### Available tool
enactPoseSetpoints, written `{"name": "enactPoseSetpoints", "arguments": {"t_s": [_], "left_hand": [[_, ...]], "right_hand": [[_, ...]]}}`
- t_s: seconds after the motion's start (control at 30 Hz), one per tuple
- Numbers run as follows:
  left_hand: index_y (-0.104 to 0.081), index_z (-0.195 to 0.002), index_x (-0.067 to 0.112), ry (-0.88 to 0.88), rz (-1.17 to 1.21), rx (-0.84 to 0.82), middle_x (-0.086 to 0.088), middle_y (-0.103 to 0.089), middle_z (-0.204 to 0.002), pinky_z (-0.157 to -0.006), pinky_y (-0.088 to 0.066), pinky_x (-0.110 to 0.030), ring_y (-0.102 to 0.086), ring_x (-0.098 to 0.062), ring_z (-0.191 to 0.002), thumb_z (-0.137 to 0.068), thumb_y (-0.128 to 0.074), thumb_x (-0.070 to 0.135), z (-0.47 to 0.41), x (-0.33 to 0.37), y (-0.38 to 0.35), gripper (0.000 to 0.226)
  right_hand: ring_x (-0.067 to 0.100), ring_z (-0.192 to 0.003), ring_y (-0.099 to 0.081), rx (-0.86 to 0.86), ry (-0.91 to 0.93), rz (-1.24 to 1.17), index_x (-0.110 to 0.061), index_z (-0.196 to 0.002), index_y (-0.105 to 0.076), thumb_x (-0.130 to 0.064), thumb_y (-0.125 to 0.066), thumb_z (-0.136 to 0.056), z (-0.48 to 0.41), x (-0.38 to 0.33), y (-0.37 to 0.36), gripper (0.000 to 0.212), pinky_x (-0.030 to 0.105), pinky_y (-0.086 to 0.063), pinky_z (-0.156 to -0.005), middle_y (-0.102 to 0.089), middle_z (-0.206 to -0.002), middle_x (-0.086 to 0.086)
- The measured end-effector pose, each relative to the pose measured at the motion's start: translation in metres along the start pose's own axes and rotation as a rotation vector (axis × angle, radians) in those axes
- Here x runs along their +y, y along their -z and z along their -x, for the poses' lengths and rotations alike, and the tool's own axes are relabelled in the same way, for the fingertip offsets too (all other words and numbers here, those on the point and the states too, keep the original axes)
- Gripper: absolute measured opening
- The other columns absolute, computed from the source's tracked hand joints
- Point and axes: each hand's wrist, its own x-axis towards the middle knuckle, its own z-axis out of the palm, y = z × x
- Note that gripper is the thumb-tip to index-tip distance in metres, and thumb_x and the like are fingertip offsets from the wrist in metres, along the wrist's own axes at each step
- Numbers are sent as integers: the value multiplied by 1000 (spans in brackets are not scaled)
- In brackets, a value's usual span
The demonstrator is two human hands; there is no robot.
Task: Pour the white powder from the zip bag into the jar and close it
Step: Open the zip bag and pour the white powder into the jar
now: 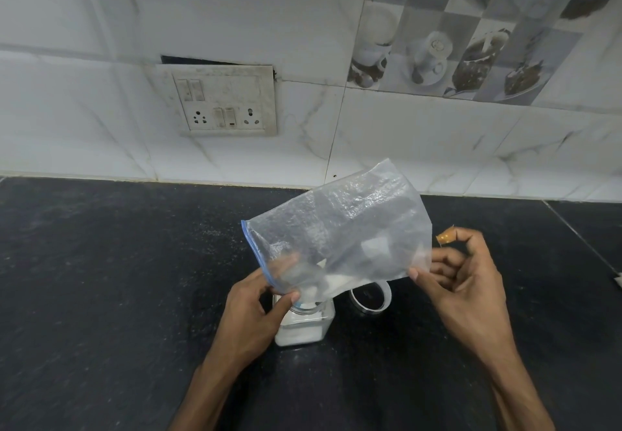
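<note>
1. Fingers of the left hand [249, 309] are pinching the blue-edged mouth of the zip bag [340, 228]. The thumb is in front and the other fingers are showing through the film, directly above the opening of the jar [303, 329].
2. The right hand [468, 282] is pinching the bag's bottom corner between thumb and fingertips, above and right of the jar. The remaining fingers are curling loosely.
3. The bag is tilting mouth-down. The last white powder [336, 282] is gathering at its low edge just above the jar, which is standing on the dark countertop [101, 279] with powder already inside.
4. The lid [370, 299] is lying just right of the jar, off.
5. Risk: the bag mouth is looking wider than the jar neck, so any drift sideways is likely sending powder onto the countertop.
6. Risk: neither hand is steadying the jar, so a nudge from the left hand could be tipping it.
7. Risk: residue seems to be clinging to the film, and shaking it loose could be jerking the mouth off the jar.
</note>
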Motion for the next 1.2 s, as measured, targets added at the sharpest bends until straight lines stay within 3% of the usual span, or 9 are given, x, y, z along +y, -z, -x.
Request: {"name": "enactPoseSetpoints", "arguments": {"t_s": [0.13,0.23,0.33,0.43,0.6,0.77,0.93,1.07,1.2], "left_hand": [[-61,-112,47,6,-6,-4,44,-57,-119,-88,-46,-6,-58,12,-113,-80,-78,8,0,-2,0,54],[-62,-116,41,14,5,-3,37,-60,-122,-87,-48,-8,-60,11,-110,-81,-77,8,0,-3,-1,51],[-64,-107,47,17,16,2,26,-65,-123,-87,-49,-10,-61,7,-111,-80,-78,7,0,-3,0,50],[-62,-107,49,28,9,1,41,-59,-119,-87,-47,-6,-60,10,-111,-80,-78,8,1,-3,-1,52],[-60,-110,55,30,18,12,39,-61,-119,-87,-49,-10,-61,9,-110,-80,-78,8,1,-6,-1,58],[-68,-103,51,8,12,4,36,-58,-124,-88,-48,-9,-59,9,-114,-80,-78,8,0,-6,-1,50],[-63,-106,61,9,5,14,36,-56,-126,-89,-47,-8,-59,9,-114,-80,-79,9,0,-5,-1,60],[-64,-109,48,9,2,11,36,-61,-122,-87,-48,-8,-60,10,-111,-80,-79,10,1,-5,-1,50],[-66,-106,50,22,4,13,35,-63,-119,-85,-50,-9,-63,7,-108,-80,-78,8,1,-7,-2,50]], "right_hand": [[17,-63,-69,53,29,50,-29,-98,-52,-9,-82,-75,1,-3,-2,42,29,-57,-67,-72,-67,3],[16,-64,-70,59,42,63,-26,-94,-55,-14,-80,-79,2,-5,-5,31,34,-57,-69,-72,-66,2],[9,-74,-73,63,43,47,-28,-99,-54,-7,-79,-79,2,-4,-7,38,27,-57,-79,-76,-75,-2],[15,-75,-73,105,35,37,-39,-99,-51,-7,-84,-71,2,-1,-6,54,33,-57,-82,-76,-76,0],[23,-66,-70,163,-3,-41,-36,-95,-52,-33,-84,-61,3,-5,-6,47,48,-57,-80,-75,-69,3],[15,-80,-75,130,32,-12,-32,-102,-51,-12,-84,-72,3,-1,-8,49,54,-53,-92,-77,-78,-1],[19,-67,-71,201,40,-63,-32,-94,-53,-34,-85,-60,2,-1,-9,47,57,-54,-88,-74,-68,0],[15,-78,-75,161,54,-64,-28,-97,-54,-16,-82,-75,3,2,-11,38,54,-51,-97,-77,-75,0],[23,-76,-73,189,68,-78,-34,-98,-51,-12,-87,-66,3,3,-12,53,54,-53,-91,-77,-77,3]]}}
